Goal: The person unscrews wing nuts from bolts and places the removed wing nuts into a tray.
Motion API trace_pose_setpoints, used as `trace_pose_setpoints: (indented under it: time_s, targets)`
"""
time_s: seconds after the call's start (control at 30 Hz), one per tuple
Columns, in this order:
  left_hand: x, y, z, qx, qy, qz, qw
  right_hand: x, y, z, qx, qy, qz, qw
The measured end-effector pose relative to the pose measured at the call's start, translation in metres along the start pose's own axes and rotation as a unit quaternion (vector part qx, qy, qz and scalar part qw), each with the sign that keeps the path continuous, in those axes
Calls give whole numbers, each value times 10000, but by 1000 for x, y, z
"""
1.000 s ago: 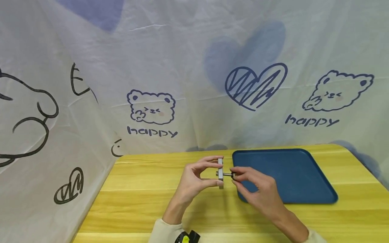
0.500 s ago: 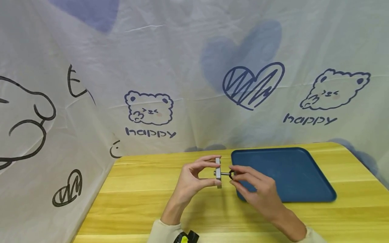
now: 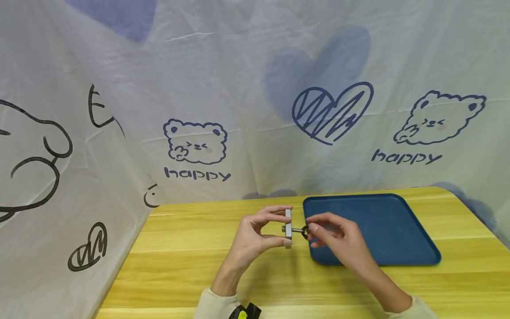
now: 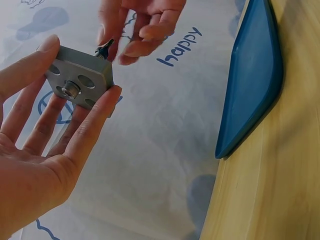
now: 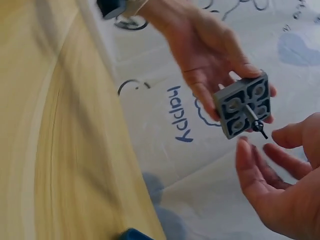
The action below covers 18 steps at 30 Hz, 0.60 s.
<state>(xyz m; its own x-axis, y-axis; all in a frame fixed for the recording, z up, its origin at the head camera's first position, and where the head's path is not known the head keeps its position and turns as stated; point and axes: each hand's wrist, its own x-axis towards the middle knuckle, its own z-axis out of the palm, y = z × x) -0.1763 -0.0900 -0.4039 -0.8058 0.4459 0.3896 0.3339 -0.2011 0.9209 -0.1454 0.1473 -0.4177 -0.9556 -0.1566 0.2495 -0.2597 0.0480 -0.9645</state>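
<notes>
My left hand holds a square grey metal plate by its edges, thumb on one side and fingers on the other, above the table. The plate has round holes and stands on edge. A bolt passes through its middle, its head on the left face. On the shank's far end, to the right, sits a dark wing nut. My right hand is right beside the wing nut. In the right wrist view its thumb and fingers are spread around the nut, with a gap showing.
A blue tray lies on the wooden table, behind and to the right of my hands. A white cloth with bear and heart drawings hangs at the back and left. A dark device is on my left wrist.
My right fingers have come off the wing nut and opened, the hand turning slightly. The wing nut's wings now show more clearly. My left hand and the plate have barely moved.
</notes>
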Motion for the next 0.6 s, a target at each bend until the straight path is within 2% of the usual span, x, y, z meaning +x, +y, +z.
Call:
trace_pose_setpoints:
  time_s: [0.1,0.2,0.33,0.6]
  targets:
    - [0,0,2,-17,-49,-58,10000,1,-1,-2,478,-296,589,9967]
    - [0,1,3,38,-79,-76,9999,1,-1,-2,773,-442,879,9921]
    - [0,0,3,206,-83,-56,9997,1,-1,-3,886,-472,966,9903]
    - [0,0,3,318,-63,-2,9995,0,1,-1,711,-381,897,9927]
